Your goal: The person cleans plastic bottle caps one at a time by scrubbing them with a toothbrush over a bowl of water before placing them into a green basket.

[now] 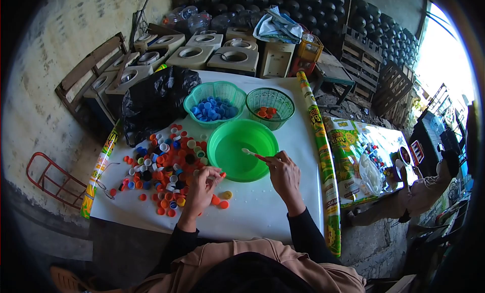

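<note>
My right hand (pixel 285 178) grips a toothbrush (pixel 259 156) with a red-and-white handle, its pale head pointing left over the green basin (pixel 220 150). The basin appears to hold some water. My left hand (pixel 201 191) is at the basin's near left side, thumb and fingers pinched on a small orange-red bottle cap (pixel 223 175). Left of that hand spreads a loose pile of bottle caps (pixel 160 177), mostly orange and red, with white, blue, black and green ones among them. A yellow cap (pixel 227 195) lies beside several orange caps just right of my left wrist.
Behind the basin stand a light green basket (pixel 190 102) of blue caps and a darker green basket (pixel 289 102) with orange caps. A black plastic bag (pixel 156 98) slumps at the back left. Eyeglasses (pixel 104 188) lie at the left edge. A person (pixel 422 194) is by another table at right.
</note>
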`<action>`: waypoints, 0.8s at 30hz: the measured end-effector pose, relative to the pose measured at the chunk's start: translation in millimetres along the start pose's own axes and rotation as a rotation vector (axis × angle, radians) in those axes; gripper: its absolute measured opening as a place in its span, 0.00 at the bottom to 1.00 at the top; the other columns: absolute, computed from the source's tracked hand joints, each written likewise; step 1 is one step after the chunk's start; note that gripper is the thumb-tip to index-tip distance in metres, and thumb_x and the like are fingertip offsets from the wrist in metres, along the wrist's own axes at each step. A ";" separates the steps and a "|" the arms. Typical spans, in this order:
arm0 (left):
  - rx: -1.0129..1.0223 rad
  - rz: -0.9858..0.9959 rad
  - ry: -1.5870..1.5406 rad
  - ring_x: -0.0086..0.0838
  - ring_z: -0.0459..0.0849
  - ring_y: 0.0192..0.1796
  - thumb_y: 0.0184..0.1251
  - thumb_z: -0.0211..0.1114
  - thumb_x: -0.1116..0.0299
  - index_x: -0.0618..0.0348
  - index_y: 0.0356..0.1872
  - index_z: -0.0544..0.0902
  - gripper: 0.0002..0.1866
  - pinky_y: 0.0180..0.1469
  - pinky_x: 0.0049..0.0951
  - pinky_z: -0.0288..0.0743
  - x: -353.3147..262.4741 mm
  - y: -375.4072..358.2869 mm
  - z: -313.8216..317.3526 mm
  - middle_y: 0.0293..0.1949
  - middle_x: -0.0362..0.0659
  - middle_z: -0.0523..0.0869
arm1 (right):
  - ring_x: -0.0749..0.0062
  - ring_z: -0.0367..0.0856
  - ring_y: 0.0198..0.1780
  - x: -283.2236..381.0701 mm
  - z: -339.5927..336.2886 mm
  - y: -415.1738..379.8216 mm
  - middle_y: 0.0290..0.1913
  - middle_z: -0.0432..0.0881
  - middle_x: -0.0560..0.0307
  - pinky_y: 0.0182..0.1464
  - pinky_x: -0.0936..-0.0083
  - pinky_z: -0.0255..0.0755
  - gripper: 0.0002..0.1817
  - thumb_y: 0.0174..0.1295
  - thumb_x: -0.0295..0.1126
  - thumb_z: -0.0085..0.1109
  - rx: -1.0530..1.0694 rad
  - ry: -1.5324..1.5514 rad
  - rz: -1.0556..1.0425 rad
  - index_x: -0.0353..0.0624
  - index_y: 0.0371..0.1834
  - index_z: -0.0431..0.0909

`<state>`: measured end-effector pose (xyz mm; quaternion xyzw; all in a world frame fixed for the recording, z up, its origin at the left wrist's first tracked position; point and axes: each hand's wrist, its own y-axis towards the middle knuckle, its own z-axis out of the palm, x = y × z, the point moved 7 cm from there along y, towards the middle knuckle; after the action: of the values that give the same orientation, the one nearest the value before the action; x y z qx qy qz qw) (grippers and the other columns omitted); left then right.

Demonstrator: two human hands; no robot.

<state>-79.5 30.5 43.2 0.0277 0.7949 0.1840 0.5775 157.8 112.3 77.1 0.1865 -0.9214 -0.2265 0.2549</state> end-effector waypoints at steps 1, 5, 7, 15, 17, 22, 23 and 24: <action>0.000 0.000 -0.005 0.31 0.88 0.46 0.70 0.65 0.78 0.65 0.42 0.77 0.05 0.44 0.31 0.84 -3.6 6.9 0.2 0.44 0.47 0.86 | 0.61 0.85 0.39 -1.6 8.1 1.8 0.38 0.82 0.59 0.37 0.63 0.76 0.09 0.61 0.30 0.67 0.054 -0.026 -0.011 0.53 0.43 0.91; 0.022 -0.096 -0.070 0.27 0.88 0.43 0.77 0.62 0.71 0.67 0.43 0.76 0.08 0.46 0.24 0.83 9.4 37.1 2.5 0.41 0.46 0.88 | 0.60 0.84 0.39 1.4 11.9 2.9 0.38 0.82 0.57 0.37 0.63 0.76 0.09 0.62 0.31 0.66 0.067 -0.019 -0.020 0.53 0.44 0.91; 0.028 -0.212 -0.319 0.26 0.88 0.43 0.77 0.62 0.70 0.66 0.43 0.76 0.08 0.47 0.23 0.82 26.9 52.2 8.6 0.40 0.46 0.88 | 0.60 0.85 0.39 4.7 -0.9 -1.5 0.37 0.82 0.58 0.36 0.64 0.75 0.08 0.63 0.31 0.67 -0.019 0.048 0.048 0.53 0.43 0.91; 0.036 -0.355 -0.613 0.26 0.87 0.43 0.78 0.60 0.73 0.67 0.48 0.77 0.07 0.48 0.23 0.83 57.1 86.6 59.9 0.42 0.45 0.86 | 0.58 0.83 0.34 3.7 -0.3 -40.1 0.38 0.81 0.58 0.34 0.62 0.74 0.08 0.68 0.35 0.64 -0.057 0.295 0.248 0.55 0.47 0.89; 0.076 -0.360 -0.576 0.26 0.87 0.44 0.78 0.60 0.74 0.66 0.50 0.79 0.07 0.48 0.23 0.82 67.7 90.7 67.9 0.42 0.44 0.86 | 0.59 0.83 0.33 0.3 5.3 -43.1 0.38 0.81 0.58 0.32 0.63 0.74 0.08 0.69 0.36 0.64 -0.095 0.230 0.214 0.55 0.47 0.89; 0.178 -0.208 -0.479 0.24 0.86 0.45 0.72 0.66 0.77 0.65 0.52 0.81 0.11 0.53 0.24 0.82 70.5 90.6 75.7 0.44 0.42 0.86 | 0.58 0.82 0.29 -5.8 1.5 -47.4 0.37 0.81 0.60 0.30 0.63 0.73 0.08 0.69 0.37 0.64 -0.136 0.200 0.224 0.57 0.46 0.90; 0.148 -0.165 -0.390 0.25 0.87 0.46 0.70 0.68 0.77 0.66 0.51 0.81 0.11 0.52 0.25 0.83 71.1 91.4 73.0 0.43 0.43 0.87 | 0.58 0.82 0.29 -4.3 0.8 -45.6 0.37 0.81 0.60 0.30 0.63 0.72 0.07 0.69 0.37 0.64 -0.121 0.200 0.213 0.57 0.46 0.90; 0.118 -0.126 -0.303 0.26 0.87 0.46 0.68 0.69 0.78 0.66 0.50 0.82 0.11 0.52 0.26 0.83 64.2 88.8 70.5 0.43 0.44 0.88 | 0.59 0.82 0.29 -6.7 -0.9 -46.3 0.37 0.81 0.60 0.30 0.63 0.72 0.07 0.69 0.37 0.64 -0.125 0.184 0.235 0.58 0.46 0.90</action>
<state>-50.3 147.9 -5.0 0.0390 0.7084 0.0939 0.6985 174.2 76.7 51.5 0.0810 -0.8937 -0.2341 0.3742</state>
